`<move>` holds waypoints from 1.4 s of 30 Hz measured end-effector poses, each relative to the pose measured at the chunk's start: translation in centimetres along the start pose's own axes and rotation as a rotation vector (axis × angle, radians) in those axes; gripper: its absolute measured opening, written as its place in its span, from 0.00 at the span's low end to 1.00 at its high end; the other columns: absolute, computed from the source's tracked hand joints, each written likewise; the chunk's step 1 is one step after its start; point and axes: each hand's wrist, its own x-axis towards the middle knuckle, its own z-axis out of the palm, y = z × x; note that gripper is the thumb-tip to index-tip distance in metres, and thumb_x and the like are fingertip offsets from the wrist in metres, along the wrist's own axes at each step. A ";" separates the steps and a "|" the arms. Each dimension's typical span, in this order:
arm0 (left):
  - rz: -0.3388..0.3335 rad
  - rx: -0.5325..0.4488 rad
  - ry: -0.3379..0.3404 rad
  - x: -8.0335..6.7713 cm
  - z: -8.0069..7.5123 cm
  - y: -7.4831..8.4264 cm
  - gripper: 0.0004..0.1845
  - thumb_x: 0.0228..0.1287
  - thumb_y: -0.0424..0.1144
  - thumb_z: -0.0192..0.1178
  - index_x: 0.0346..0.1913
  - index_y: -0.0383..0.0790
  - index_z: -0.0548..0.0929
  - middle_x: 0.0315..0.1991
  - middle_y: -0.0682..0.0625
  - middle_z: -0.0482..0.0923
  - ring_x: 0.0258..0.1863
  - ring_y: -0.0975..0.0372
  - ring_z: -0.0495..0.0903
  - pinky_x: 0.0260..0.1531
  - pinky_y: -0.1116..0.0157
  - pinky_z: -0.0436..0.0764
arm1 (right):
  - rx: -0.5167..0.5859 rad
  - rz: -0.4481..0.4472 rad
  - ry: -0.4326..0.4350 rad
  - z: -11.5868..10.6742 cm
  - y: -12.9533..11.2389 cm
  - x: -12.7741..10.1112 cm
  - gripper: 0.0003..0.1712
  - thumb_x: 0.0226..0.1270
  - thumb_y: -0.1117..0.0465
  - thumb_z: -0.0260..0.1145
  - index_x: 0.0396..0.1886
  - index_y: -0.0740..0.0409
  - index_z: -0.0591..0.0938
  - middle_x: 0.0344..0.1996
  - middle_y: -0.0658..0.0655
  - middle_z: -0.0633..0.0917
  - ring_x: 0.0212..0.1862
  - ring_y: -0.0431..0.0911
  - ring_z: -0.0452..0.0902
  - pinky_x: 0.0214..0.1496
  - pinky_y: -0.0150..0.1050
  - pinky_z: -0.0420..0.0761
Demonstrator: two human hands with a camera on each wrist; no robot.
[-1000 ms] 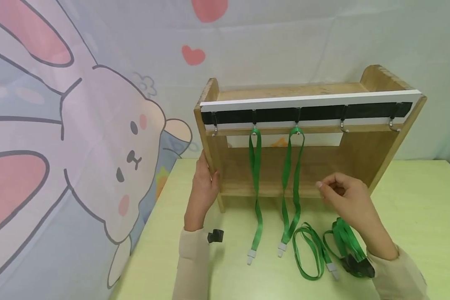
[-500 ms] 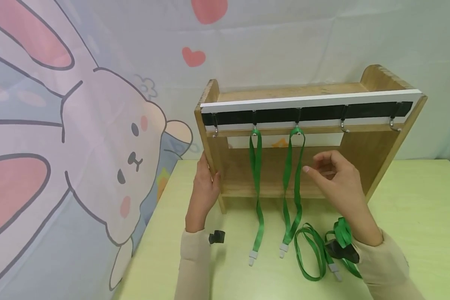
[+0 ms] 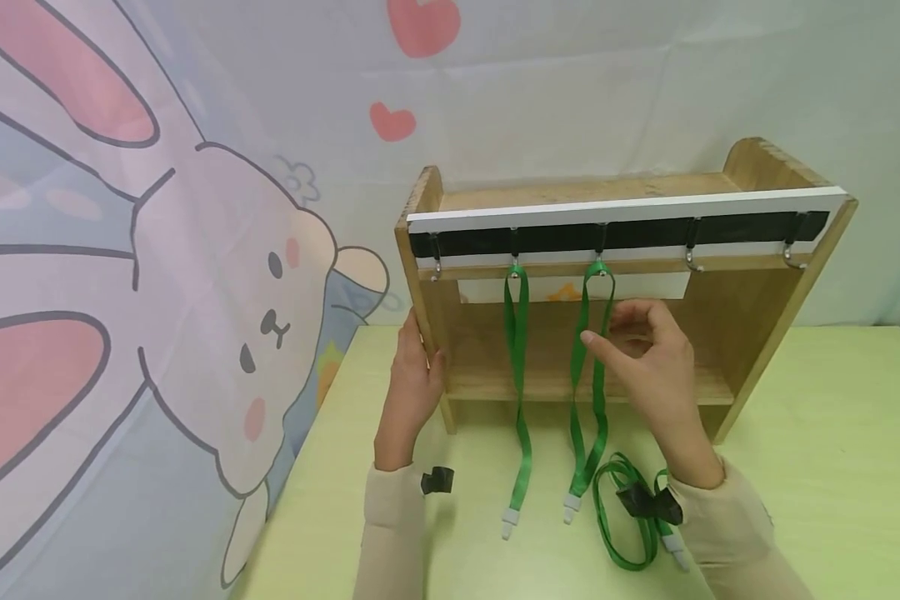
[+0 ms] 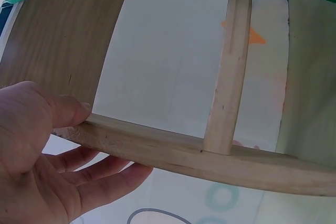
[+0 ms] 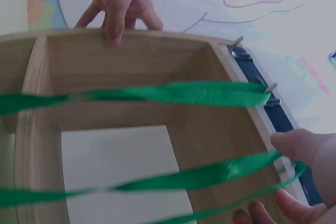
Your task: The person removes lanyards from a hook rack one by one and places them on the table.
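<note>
A wooden shelf [image 3: 765, 333] stands on the table with a strip of metal hooks [image 3: 645, 235] along its top front. Two green lanyards, a left one [image 3: 520, 350] and a right one [image 3: 576, 367], hang from hooks with white clips at their lower ends. My left hand [image 3: 411, 387] grips the shelf's left side panel; in the left wrist view its thumb lies on one side of the wood [image 4: 173, 153] and its fingers on the other. My right hand [image 3: 656, 371] is around the right lanyard, thumb and fingers spread apart, near its upper loop [image 5: 231, 170].
Another green lanyard [image 3: 603, 525] lies coiled on the pale table [image 3: 832, 467], partly hidden by the right sleeve [image 3: 735, 517] and the black wrist mount [image 3: 648, 502]. Three hooks bear no lanyard. A printed cloth [image 3: 540, 108] hangs behind.
My right hand has moved left and slightly up, from beside the hanging lanyards to around the right one. The left hand keeps its grip on the shelf. The view has shifted slightly.
</note>
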 end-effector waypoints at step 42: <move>-0.015 0.009 -0.001 0.0 -0.1 0.1 0.37 0.73 0.26 0.53 0.78 0.27 0.47 0.69 0.28 0.59 0.64 0.37 0.71 0.54 0.42 0.78 | 0.016 -0.165 0.214 2.8 -0.5 0.4 0.12 0.67 0.79 0.62 0.47 0.69 0.84 0.34 0.61 0.87 0.33 0.33 0.80 0.33 0.24 0.76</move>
